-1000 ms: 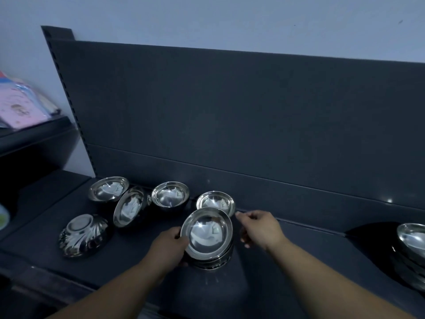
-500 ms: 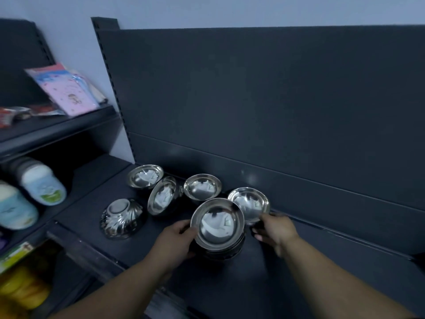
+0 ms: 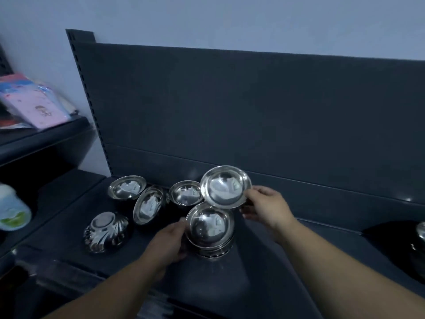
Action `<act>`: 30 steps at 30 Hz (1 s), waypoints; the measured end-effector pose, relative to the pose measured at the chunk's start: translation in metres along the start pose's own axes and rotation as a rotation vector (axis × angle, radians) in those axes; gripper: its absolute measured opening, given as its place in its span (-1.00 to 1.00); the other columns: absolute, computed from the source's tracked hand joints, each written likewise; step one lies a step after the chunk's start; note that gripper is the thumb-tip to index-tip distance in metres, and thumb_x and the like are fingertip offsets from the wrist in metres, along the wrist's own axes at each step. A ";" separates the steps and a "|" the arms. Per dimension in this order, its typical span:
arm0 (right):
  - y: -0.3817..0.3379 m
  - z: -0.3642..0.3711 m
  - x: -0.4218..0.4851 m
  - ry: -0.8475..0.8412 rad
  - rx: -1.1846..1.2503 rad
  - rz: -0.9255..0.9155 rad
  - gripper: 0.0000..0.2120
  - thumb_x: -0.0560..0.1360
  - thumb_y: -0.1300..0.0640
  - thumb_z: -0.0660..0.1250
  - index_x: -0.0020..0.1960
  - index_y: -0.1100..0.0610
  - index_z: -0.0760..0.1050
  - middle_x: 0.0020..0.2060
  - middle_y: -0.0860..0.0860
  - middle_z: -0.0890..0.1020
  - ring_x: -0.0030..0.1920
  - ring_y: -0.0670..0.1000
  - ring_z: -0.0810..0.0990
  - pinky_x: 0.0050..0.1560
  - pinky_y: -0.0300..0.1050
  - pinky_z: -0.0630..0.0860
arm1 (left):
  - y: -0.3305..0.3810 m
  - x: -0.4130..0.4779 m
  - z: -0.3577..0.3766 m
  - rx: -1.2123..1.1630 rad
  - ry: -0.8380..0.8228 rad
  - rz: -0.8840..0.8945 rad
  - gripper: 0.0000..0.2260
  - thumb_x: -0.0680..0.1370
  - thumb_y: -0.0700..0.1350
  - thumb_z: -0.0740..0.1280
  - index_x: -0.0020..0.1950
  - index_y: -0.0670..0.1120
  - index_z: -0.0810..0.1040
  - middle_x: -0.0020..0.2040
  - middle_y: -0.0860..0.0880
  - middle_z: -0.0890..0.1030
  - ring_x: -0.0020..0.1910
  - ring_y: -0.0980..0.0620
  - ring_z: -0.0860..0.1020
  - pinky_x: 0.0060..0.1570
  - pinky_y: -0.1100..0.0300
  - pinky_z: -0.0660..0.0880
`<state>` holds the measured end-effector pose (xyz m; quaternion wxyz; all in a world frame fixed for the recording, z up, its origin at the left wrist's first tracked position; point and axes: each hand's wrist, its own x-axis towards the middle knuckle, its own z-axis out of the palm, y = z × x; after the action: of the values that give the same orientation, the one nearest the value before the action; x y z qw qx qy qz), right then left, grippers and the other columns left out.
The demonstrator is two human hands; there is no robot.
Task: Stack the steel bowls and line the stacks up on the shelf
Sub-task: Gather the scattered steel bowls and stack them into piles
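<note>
**Shelf stacking: single bowl lifted, stack being steadied**

Back panel, dark grey, is running behind the whole shelf.

Right hand is gripping the single bowl by its right rim, thumb over the edge and fingers beneath. The bowl is hanging clear of the shelf with its mouth tilted toward the camera, just behind and above the stack. It is overlapping the stack's far rim in view; contact cannot be told.

Left hand is curling round the left side of the stack, thumb at the rim. The stack is sitting mouth-up at mid-shelf.

Loose bowls are lying to the left:
- far-left bowl is sitting upright near the back panel
- leaning bowl is tipping on its edge
- middle bowl is sitting upright just left of the single bowl
- upturned bowl, fluted, is lying base-up nearer the front edge

Edge bowl is showing at the far right, cut off by the frame.

On the neighbouring rack, pink packet is leaning above and white bottle is standing below.
</note>
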<state>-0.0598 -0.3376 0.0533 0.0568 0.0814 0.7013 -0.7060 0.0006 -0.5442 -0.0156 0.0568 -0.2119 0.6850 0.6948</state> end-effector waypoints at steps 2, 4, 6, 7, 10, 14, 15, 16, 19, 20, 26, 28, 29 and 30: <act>-0.002 0.008 -0.013 -0.004 -0.121 -0.021 -0.92 0.46 0.22 0.38 -0.09 0.22 0.60 -0.33 0.12 0.64 -0.39 0.01 0.60 -0.38 -0.16 0.56 | 0.008 -0.002 0.000 -0.057 -0.015 0.009 -0.70 0.61 0.15 0.14 0.03 0.01 0.57 -0.06 0.03 0.65 -0.03 0.00 0.56 -0.02 0.06 0.52; 0.001 0.014 -0.019 0.025 -0.203 -0.053 -0.94 0.43 0.22 0.39 -0.16 0.23 0.60 -0.34 0.11 0.65 -0.42 0.00 0.61 -0.39 -0.11 0.61 | 0.014 -0.002 -0.004 -0.086 -0.040 0.010 -0.68 0.60 0.20 0.11 0.11 0.07 0.55 0.04 0.07 0.64 0.06 0.02 0.56 0.01 0.07 0.50; 0.007 0.019 -0.021 0.070 -0.321 -0.081 -0.94 0.41 0.18 0.40 -0.22 0.16 0.60 -0.34 0.08 0.67 -0.39 0.03 0.65 -0.27 0.03 0.68 | 0.015 0.000 -0.007 -0.060 -0.083 0.006 -0.71 0.58 0.22 0.14 0.18 0.15 0.51 0.17 0.07 0.59 0.15 -0.01 0.54 0.14 0.01 0.49; 0.010 0.019 -0.021 0.084 -0.385 -0.094 -0.95 0.39 0.15 0.40 -0.24 0.12 0.60 -0.34 0.05 0.68 -0.36 0.05 0.67 -0.23 0.05 0.68 | 0.015 0.001 -0.009 -0.051 -0.105 0.001 -0.73 0.58 0.20 0.16 0.19 0.17 0.49 0.22 0.05 0.56 0.17 -0.03 0.52 0.19 -0.01 0.47; 0.020 0.020 -0.021 0.110 -0.487 -0.115 -0.91 0.34 0.04 0.42 -0.25 0.05 0.59 -0.32 -0.03 0.69 -0.29 0.02 0.69 -0.17 0.07 0.68 | 0.011 0.002 -0.011 -0.042 -0.161 0.001 -0.67 0.61 0.07 0.19 0.37 0.09 0.39 0.31 -0.04 0.50 0.18 -0.07 0.49 0.21 -0.01 0.46; 0.033 0.017 -0.025 0.176 -0.440 -0.095 -0.76 0.33 -0.14 0.44 -0.20 0.03 0.60 -0.30 -0.07 0.69 -0.27 -0.03 0.68 -0.14 0.08 0.67 | 0.006 0.005 -0.016 -0.024 -0.226 0.027 -0.60 0.62 0.02 0.21 0.46 0.05 0.30 0.23 -0.03 0.50 0.10 -0.04 0.50 0.21 0.01 0.47; 0.038 0.016 -0.026 0.200 -0.434 -0.089 -0.72 0.34 -0.20 0.42 -0.17 0.01 0.61 -0.27 -0.09 0.69 -0.23 -0.04 0.68 -0.10 0.09 0.66 | 0.006 0.006 -0.017 -0.021 -0.239 0.024 -0.59 0.61 0.04 0.21 0.46 0.06 0.30 0.26 -0.04 0.49 0.09 -0.03 0.50 0.21 0.01 0.47; 0.043 0.015 -0.029 0.213 -0.424 -0.076 -0.70 0.36 -0.24 0.39 -0.12 -0.02 0.61 -0.22 -0.11 0.69 -0.19 -0.04 0.67 -0.05 0.08 0.65 | 0.005 0.007 -0.017 -0.024 -0.255 0.018 -0.59 0.60 0.06 0.22 0.45 0.07 0.30 0.28 -0.03 0.48 0.10 -0.04 0.50 0.21 0.01 0.48; 0.057 0.017 -0.039 0.134 -0.325 0.073 -0.58 0.45 -0.32 0.27 0.15 -0.08 0.53 0.05 -0.11 0.65 -0.06 -0.04 0.61 -0.02 -0.02 0.61 | 0.002 0.012 -0.018 -0.046 -0.283 -0.007 -0.58 0.58 0.10 0.23 0.43 0.12 0.32 0.28 0.02 0.49 0.20 -0.10 0.51 0.19 0.00 0.50; 0.060 0.018 -0.044 0.077 -0.272 0.151 -0.57 0.45 -0.35 0.22 0.19 -0.14 0.48 0.09 -0.12 0.61 0.01 -0.02 0.60 -0.05 -0.03 0.60 | 0.001 0.013 -0.017 -0.054 -0.285 -0.012 -0.58 0.58 0.11 0.24 0.43 0.13 0.33 0.28 0.03 0.50 0.22 -0.11 0.51 0.18 0.01 0.51; 0.078 0.012 -0.055 0.014 -0.061 0.230 -0.45 0.43 -0.42 0.16 0.28 -0.13 0.44 0.10 -0.12 0.65 0.09 0.04 0.64 0.11 0.10 0.59 | -0.005 0.011 -0.001 -0.082 -0.317 -0.005 -0.60 0.58 0.08 0.26 0.41 0.11 0.36 0.21 0.02 0.57 0.17 -0.08 0.55 0.19 -0.03 0.51; 0.078 0.003 -0.059 0.043 -0.051 0.206 -0.43 0.42 -0.42 0.17 0.29 -0.12 0.44 0.09 -0.13 0.66 0.08 0.02 0.65 0.13 0.10 0.58 | -0.004 0.007 0.011 -0.082 -0.331 -0.001 -0.59 0.57 0.07 0.28 0.40 0.10 0.36 0.19 0.03 0.58 0.15 -0.09 0.57 0.20 -0.03 0.51; 0.078 -0.003 -0.061 0.053 -0.052 0.199 -0.43 0.42 -0.43 0.17 0.28 -0.12 0.45 0.08 -0.13 0.67 0.08 0.01 0.65 0.12 0.10 0.58 | -0.004 0.004 0.018 -0.081 -0.338 0.002 -0.60 0.57 0.06 0.28 0.40 0.10 0.36 0.16 0.04 0.59 0.15 -0.09 0.57 0.20 -0.04 0.51; 0.077 -0.009 -0.065 0.066 -0.055 0.193 -0.43 0.42 -0.43 0.17 0.28 -0.12 0.45 0.08 -0.13 0.67 0.08 0.01 0.65 0.12 0.09 0.59 | -0.003 0.000 0.025 -0.081 -0.347 0.007 -0.62 0.57 0.04 0.28 0.38 0.10 0.36 0.13 0.05 0.59 0.14 -0.09 0.57 0.20 -0.04 0.50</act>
<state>0.0187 -0.3311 -0.0094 0.1039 0.1702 0.7107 -0.6746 -0.0037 -0.5193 -0.0195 0.1631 -0.0886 0.6373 0.7480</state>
